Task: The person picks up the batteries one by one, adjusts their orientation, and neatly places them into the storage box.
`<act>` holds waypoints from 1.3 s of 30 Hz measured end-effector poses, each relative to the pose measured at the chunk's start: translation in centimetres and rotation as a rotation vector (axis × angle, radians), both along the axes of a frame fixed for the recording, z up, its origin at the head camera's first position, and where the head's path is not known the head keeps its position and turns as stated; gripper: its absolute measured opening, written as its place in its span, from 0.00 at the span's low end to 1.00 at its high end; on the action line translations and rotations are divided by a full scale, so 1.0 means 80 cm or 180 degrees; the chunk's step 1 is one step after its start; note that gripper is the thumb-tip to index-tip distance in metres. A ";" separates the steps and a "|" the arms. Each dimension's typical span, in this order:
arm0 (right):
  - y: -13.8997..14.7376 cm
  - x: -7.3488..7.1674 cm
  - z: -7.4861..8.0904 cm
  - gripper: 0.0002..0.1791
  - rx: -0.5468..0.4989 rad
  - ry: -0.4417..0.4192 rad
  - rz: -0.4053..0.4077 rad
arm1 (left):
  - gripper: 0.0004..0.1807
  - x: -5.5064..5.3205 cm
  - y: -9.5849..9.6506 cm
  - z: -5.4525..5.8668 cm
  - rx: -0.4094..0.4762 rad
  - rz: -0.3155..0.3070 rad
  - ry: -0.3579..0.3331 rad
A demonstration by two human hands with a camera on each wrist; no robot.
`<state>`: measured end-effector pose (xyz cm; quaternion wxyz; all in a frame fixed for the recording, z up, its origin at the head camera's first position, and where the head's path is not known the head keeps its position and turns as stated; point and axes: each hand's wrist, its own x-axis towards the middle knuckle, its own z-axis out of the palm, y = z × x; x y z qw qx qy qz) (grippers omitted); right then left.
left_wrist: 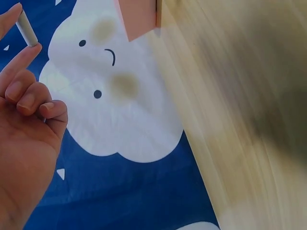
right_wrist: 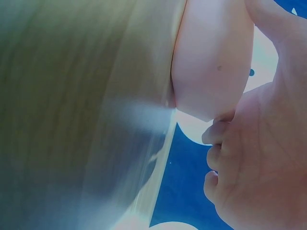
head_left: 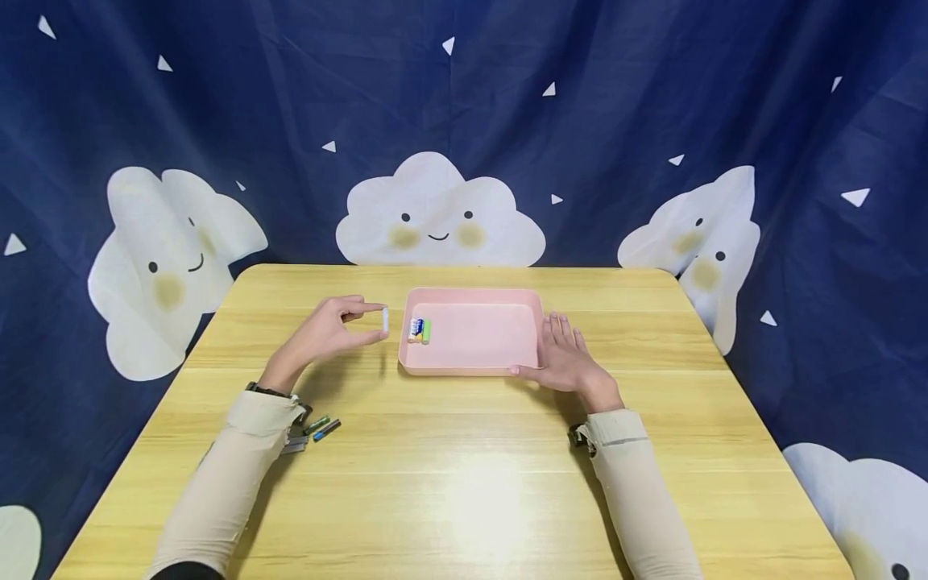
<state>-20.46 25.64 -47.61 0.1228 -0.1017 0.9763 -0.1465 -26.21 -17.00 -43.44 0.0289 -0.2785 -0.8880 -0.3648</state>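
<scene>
Between thumb and index finger, my left hand point(head_left: 326, 330) pinches a small white battery point(head_left: 386, 321) by its two ends, held upright just left of the pink tray point(head_left: 471, 371). In the left wrist view the battery point(left_wrist: 27, 28) looks like a plain pale cylinder, and the other fingers are curled toward the palm. My right hand point(head_left: 569, 362) lies against the tray's right end with its fingers straight and its thumb at the front rim. Inside the tray, a few batteries point(head_left: 425, 331) stand side by side along the left wall, one of them green.
By the left wrist, several more batteries point(head_left: 327, 429) lie on the wooden table point(head_left: 449, 451), partly hidden by the sleeve. A dark blue curtain point(head_left: 290, 80) with white clouds hangs behind the table's far edge and along its sides.
</scene>
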 end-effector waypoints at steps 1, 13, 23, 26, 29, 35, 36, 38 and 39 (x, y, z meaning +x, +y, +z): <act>0.000 0.000 0.000 0.69 0.0008 -0.0001 0.0000 | 0.26 -0.002 0.003 0.000 0.0024 -0.0011 -0.0017; -0.001 0.000 -0.001 0.68 0.0019 -0.0007 -0.0022 | 0.26 -0.037 0.030 -0.012 0.0113 -0.0081 -0.0125; 0.000 0.001 -0.003 0.68 0.0033 -0.0017 0.0000 | 0.29 -0.058 0.048 -0.035 0.0103 -0.0216 -0.0256; 0.001 0.001 -0.003 0.68 0.0032 -0.0036 0.0002 | 0.29 -0.060 0.056 -0.037 0.0063 -0.0298 -0.0292; 0.002 0.000 -0.002 0.68 0.0052 -0.0035 0.0008 | 0.29 -0.062 0.063 -0.040 0.0010 -0.0343 -0.0335; 0.002 -0.001 -0.002 0.68 0.0038 -0.0042 0.0020 | 0.29 -0.067 0.076 -0.046 -0.0097 -0.0371 -0.0347; 0.002 -0.001 -0.002 0.68 0.0041 -0.0047 0.0011 | 0.29 -0.068 0.078 -0.047 -0.0128 -0.0372 -0.0342; 0.002 -0.001 -0.001 0.68 0.0027 -0.0046 -0.0002 | 0.29 -0.068 0.081 -0.048 -0.0198 -0.0357 -0.0306; 0.001 -0.001 -0.002 0.69 0.0025 -0.0044 -0.0002 | 0.29 -0.068 0.083 -0.049 -0.0240 -0.0346 -0.0295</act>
